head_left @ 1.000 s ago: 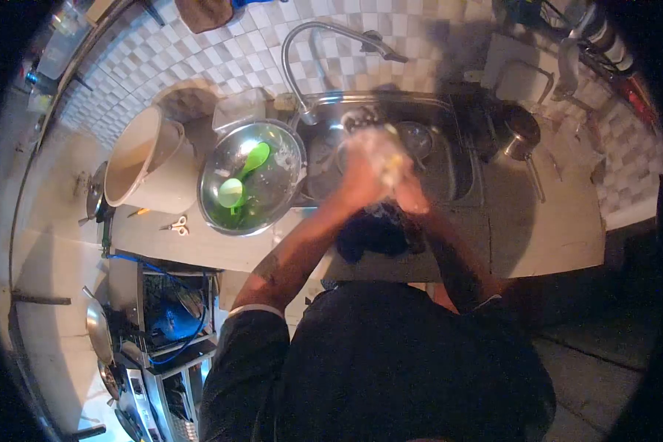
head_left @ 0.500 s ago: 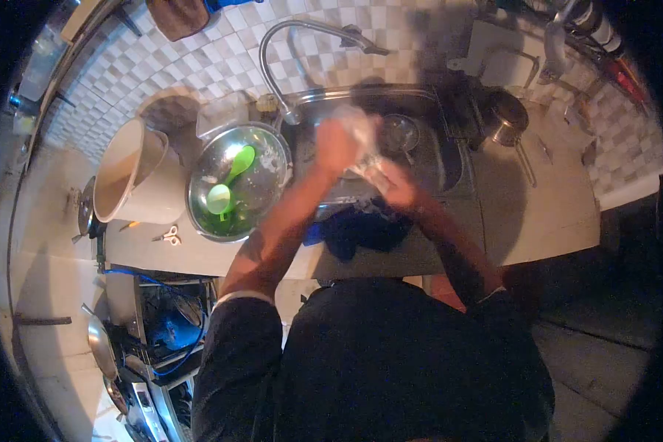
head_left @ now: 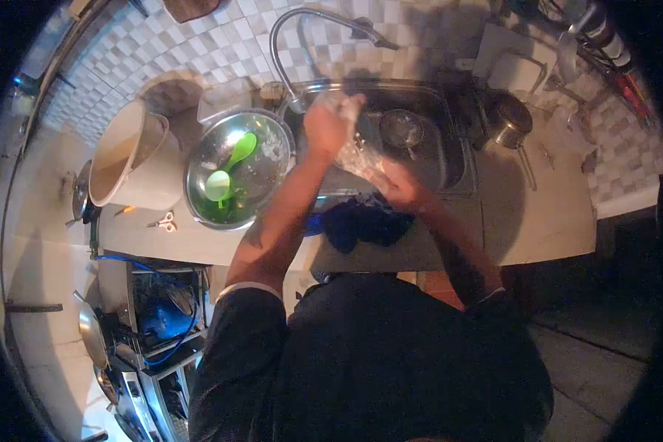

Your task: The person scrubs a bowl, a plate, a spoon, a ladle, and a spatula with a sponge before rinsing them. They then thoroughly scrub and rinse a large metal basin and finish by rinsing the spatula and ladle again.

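Note:
Over the sink (head_left: 449,166), my left hand (head_left: 326,129) is closed on the upper end of a clear, crumpled, plastic-like item (head_left: 357,153). My right hand (head_left: 403,186) grips its lower end, nearer the sink's front edge. The item stretches slantwise between both hands and looks wet. A curved faucet (head_left: 276,44) arches above my left hand. Left of the sink, a large metal bowl (head_left: 261,180) holds a green spoon (head_left: 241,151) and a green-and-white utensil (head_left: 218,186). Motion blurs my fingers slightly.
A beige bucket (head_left: 151,173) stands left of the bowl, with scissors (head_left: 166,222) in front. Inside the sink lies a round strainer-like item (head_left: 401,129). A small pot (head_left: 510,121) sits to the right. Dark blue cloth (head_left: 365,223) hangs at the front edge.
My left hand has shifted slightly left, and the clear item is now stretched out more between both hands. The whole view has moved a little.

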Demonstrator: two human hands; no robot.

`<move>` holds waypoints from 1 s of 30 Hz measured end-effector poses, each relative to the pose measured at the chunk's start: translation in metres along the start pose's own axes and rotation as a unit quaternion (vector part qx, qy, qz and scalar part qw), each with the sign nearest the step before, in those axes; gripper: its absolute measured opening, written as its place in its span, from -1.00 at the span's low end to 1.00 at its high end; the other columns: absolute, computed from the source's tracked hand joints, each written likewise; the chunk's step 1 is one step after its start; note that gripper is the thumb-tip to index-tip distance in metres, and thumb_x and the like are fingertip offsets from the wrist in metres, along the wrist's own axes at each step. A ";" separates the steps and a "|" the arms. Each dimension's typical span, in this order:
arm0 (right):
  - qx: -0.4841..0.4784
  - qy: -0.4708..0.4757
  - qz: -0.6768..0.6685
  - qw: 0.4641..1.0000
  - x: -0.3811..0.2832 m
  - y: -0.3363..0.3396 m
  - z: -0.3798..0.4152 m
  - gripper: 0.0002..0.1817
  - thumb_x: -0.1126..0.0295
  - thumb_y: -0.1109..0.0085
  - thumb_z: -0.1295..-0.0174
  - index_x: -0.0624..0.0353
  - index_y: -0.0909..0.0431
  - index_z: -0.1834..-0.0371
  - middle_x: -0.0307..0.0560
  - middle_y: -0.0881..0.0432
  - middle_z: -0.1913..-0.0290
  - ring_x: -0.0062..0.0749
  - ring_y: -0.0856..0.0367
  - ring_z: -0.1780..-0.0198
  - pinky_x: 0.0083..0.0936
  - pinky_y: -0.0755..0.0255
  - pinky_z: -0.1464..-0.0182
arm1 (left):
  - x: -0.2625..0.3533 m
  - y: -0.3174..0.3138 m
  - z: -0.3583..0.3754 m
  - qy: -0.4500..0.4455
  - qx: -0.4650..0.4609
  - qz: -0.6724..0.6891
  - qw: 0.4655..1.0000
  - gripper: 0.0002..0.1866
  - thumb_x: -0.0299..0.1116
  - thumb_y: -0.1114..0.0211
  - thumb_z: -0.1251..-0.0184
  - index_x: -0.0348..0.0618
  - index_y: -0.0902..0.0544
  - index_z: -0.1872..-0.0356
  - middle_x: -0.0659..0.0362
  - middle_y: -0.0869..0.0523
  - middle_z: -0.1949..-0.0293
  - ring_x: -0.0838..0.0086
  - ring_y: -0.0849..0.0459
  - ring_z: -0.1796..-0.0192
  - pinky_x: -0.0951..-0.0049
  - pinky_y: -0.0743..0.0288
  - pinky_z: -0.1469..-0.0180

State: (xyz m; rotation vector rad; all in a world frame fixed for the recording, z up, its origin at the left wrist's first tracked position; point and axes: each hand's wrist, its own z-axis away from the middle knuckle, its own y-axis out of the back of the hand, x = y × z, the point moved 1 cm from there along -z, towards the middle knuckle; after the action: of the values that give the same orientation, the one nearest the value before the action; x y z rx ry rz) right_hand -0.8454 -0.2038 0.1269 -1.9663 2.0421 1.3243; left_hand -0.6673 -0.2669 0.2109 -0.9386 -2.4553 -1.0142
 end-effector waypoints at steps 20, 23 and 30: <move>0.164 0.041 0.270 0.948 0.026 -0.015 0.013 -0.65 0.20 0.18 -0.47 0.22 -0.48 -0.03 -0.19 -0.55 0.34 -0.52 -0.46 0.39 -0.57 -0.39 0.31 | 0.014 0.000 0.044 0.027 0.033 0.017 0.999 -0.81 -0.31 -0.29 -0.24 -0.17 -0.61 0.50 -0.01 -0.61 0.49 0.07 -0.60 0.43 0.13 -0.46 0.37; 0.118 -0.139 0.048 0.982 0.021 -0.008 0.007 -0.65 0.18 0.15 -0.46 0.21 -0.47 -0.04 -0.22 -0.53 0.36 -0.51 -0.45 0.40 -0.59 -0.38 0.35 | 0.028 -0.009 0.055 -0.148 0.043 0.062 0.986 -0.80 -0.31 -0.36 -0.18 -0.13 -0.59 0.56 0.02 -0.58 0.54 0.07 -0.56 0.50 0.18 -0.42 0.45; 0.154 -0.289 -0.124 0.937 -0.014 -0.006 -0.013 -0.62 0.05 0.20 -0.47 0.07 -0.45 -0.04 -0.33 -0.44 0.45 -0.71 -0.26 0.58 -0.71 -0.16 0.59 | 0.026 0.005 0.012 0.000 0.093 0.053 0.994 -0.73 -0.38 -0.34 -0.15 -0.28 -0.48 0.62 -0.08 -0.54 0.54 0.03 -0.54 0.49 0.18 -0.42 0.42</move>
State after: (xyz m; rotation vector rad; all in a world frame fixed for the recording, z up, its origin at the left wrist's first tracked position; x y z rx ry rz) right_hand -0.8313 -0.1990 0.1395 -1.4201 1.5502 1.2376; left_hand -0.6834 -0.2439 0.2177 -0.9938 -2.4212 -0.7369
